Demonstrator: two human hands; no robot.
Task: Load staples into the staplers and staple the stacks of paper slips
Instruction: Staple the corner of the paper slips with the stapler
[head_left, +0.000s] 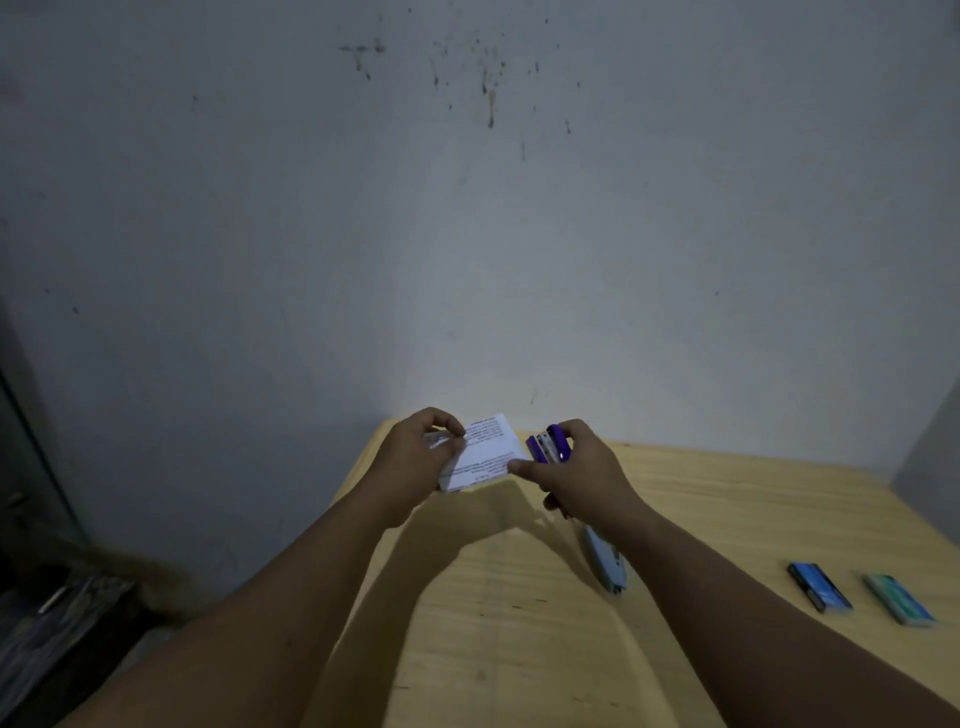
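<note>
Paper slips (480, 457) pinched in left hand (415, 457) fingers above desk (701, 519) far edge; purple stapler (550, 444) gripped in right hand (576, 475), beside stack; stapling apparently pending.

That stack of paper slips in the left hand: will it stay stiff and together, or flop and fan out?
The stack of paper slips looks thin, so probably floppy. Only the left hand pinches one end; loose sheets may fan or slide. Likely very light.

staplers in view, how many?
2. A purple stapler is held in the right hand beside the paper slips; a grey-blue stapler lies on the table under the right forearm. Others may be out of frame.
</note>
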